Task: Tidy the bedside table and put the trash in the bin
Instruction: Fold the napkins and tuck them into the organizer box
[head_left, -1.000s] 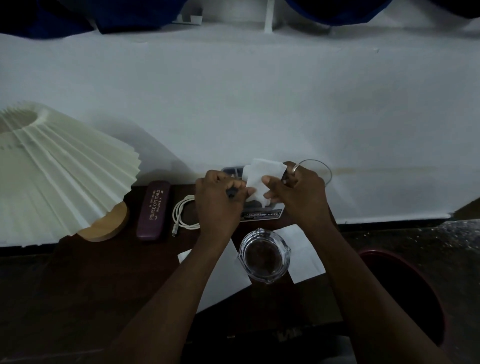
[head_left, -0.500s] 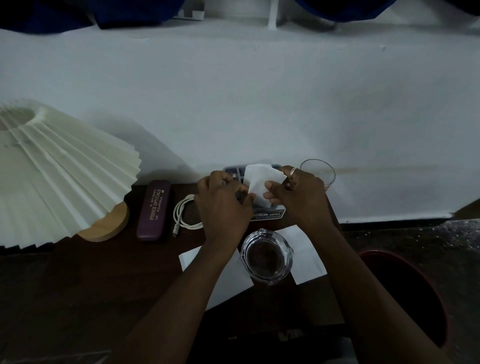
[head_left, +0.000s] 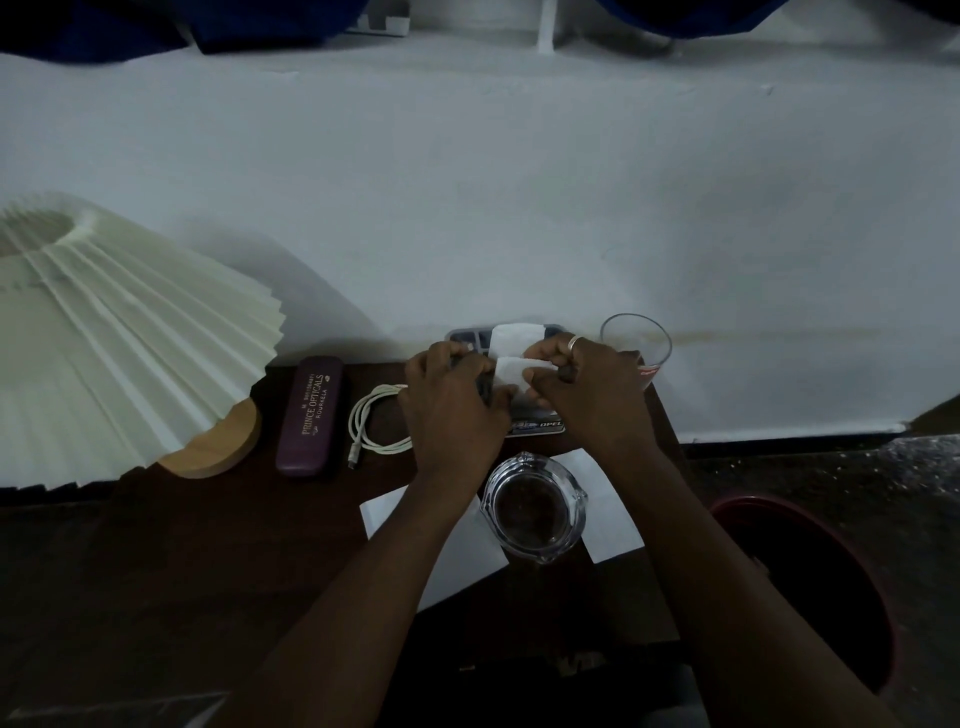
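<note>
Left hand (head_left: 452, 410): closed, fingers pinching the left edge of a white tissue (head_left: 511, 358).
Right hand (head_left: 587, 387): closed on the tissue's right edge; ring on one finger.
Tissue: folded, stretched between both hands, above a dark flat item (head_left: 535, 427) with printed lettering lying on the counter (head_left: 218, 519).
Nearer than the hands: clear glass ashtray (head_left: 535, 506), resting on white paper sheets (head_left: 608, 506).
Left of the left hand: coiled white cable (head_left: 374, 421), touching or just beside the hand; then a purple spectacle case (head_left: 310, 415); farther left, a pleated cream lampshade (head_left: 119, 338) on a wooden base (head_left: 213, 449).
Beyond the right hand: clear drinking glass (head_left: 636, 343) by the white wall.
Lower right of the right hand: dark red bin (head_left: 831, 587) beside the counter, well apart from the tissue.
</note>
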